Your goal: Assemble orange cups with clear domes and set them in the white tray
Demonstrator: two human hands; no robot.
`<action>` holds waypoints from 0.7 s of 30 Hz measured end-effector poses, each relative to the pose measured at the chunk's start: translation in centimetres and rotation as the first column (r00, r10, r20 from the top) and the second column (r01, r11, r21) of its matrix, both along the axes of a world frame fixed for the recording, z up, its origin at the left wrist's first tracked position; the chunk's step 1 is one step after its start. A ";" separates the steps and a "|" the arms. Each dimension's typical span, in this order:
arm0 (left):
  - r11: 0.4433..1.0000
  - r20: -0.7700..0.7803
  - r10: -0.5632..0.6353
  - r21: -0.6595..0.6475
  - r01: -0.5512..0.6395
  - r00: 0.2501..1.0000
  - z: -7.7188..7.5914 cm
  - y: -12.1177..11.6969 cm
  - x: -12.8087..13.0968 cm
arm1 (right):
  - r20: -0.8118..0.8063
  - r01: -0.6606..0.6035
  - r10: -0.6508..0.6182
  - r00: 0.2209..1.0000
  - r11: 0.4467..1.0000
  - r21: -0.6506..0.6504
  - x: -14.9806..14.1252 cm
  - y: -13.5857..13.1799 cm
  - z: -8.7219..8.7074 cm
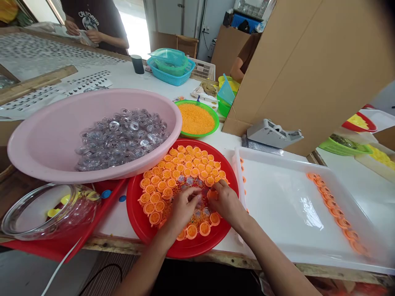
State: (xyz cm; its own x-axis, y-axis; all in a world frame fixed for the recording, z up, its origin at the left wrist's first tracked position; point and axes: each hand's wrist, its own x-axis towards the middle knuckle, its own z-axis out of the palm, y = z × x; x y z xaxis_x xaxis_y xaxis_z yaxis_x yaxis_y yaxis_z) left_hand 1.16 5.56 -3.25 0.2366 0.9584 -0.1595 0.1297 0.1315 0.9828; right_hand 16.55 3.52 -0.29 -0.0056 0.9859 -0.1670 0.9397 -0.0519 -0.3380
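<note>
Both hands are over a red round tray [182, 250] filled with small orange cups [161, 186] holding orange grains. My left hand [184, 207] has thumb and forefinger pinched together; what lies between them, if anything, is too small to make out. Close beside it, my right hand [226, 202] is closed on an orange cup [212, 194] at the tray's right side. Loose orange grains and several small clear discs [189, 180] lie in the tray's middle, partly hidden by the hands. A pink basin [46, 123] of clear round pieces [123, 137] overlaps the tray's upper left.
To the right stands a white tray [277, 197] with a row of orange pieces [336, 211]. Behind are a green bowl of orange grains [196, 119], a tape dispenser [274, 133] and a cardboard panel [293, 61]. A glass bowl [40, 222] sits left. Another person [95, 24] works across the table.
</note>
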 end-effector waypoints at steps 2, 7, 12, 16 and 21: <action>0.990 0.141 0.008 -0.143 0.012 0.990 0.7 -0.2 0.1 | -0.197 -0.016 0.029 0.980 0.998 0.069 -0.6 0.1 0.5; 0.909 0.362 0.197 -0.416 -0.031 0.911 1.5 -0.4 -1.0 | -0.437 0.002 0.067 0.897 0.988 0.156 -1.7 0.3 1.4; 0.838 0.466 0.332 -0.544 -0.030 0.820 1.2 -0.7 -3.4 | -0.113 -0.193 0.190 0.975 0.981 -0.022 -1.3 -1.2 0.0; 0.827 0.463 0.322 -0.562 -0.007 0.825 1.4 -1.2 -4.6 | -0.010 -0.223 0.224 0.975 0.966 -0.130 -1.5 -2.1 -1.6; 0.767 0.490 0.317 -0.636 0.084 0.812 1.6 -1.5 -4.8 | -0.056 -0.235 0.228 0.972 0.956 -0.177 -0.7 -1.5 -1.6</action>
